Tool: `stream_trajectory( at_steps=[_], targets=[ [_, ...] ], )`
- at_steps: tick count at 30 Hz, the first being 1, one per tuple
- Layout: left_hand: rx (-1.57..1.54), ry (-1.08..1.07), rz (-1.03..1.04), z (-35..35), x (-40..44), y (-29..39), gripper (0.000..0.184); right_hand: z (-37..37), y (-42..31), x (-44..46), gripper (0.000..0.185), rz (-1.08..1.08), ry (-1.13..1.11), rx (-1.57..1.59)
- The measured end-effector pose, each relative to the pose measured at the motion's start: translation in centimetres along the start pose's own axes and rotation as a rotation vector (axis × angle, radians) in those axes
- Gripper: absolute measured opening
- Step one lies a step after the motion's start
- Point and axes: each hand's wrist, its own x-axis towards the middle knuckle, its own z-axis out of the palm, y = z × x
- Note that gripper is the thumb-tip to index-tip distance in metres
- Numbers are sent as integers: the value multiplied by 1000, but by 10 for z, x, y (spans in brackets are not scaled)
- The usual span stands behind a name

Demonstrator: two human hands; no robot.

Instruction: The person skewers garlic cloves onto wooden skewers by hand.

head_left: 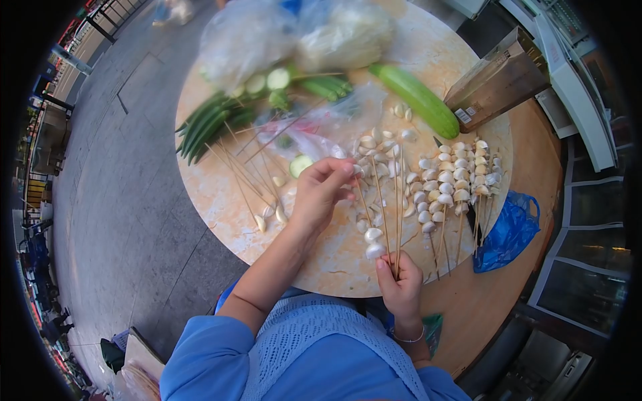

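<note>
- Round table (328, 274) with a mottled, pale-orange top stands over grey paving (144, 220), which shows on the left.
- At the near edge, the right hand (401, 287) grasps several thin wooden skewers (399, 227) low down, their tips pointing far; two fat garlic cloves (374, 244) sit on one of them, just above the fingers.
- Slightly farther and left, the left hand (321, 190) has thumb and fingers drawn together near a skewer tip; I cannot tell whether it grips anything.
- On the right lie loaded garlic skewers (460, 174) side by side, with a blue plastic bag (511, 234) beyond the table's right edge.
- Loose cloves (378, 157) are heaped beyond the hands, and bare skewers (237, 174) lie to the left.
- At the far side are slender green vegetables (207, 127) on the left, blurred plastic bags (251, 43), and a long green gourd (418, 99) near a cardboard box (495, 87) on the right.
</note>
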Motion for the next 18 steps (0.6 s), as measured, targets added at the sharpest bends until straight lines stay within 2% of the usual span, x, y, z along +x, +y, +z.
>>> stream_trajectory(
  at_steps=[8, 10, 14, 18],
  targets=[
    [67, -31, -2, 3, -4, -4, 16, 1, 5, -3, 11, 15, 5, 42],
    [-26, -48, -77, 4, -5, -5, 20, 3, 8, -6, 11, -13, 5, 75],
    [-21, -82, -138, 6, -5, -4, 24, 1, 7, -8, 11, 1, -6, 97],
    [99, -92, -112, 7, -6, -6, 26, 4, 7, -9, 11, 32, 17, 159]
  ],
)
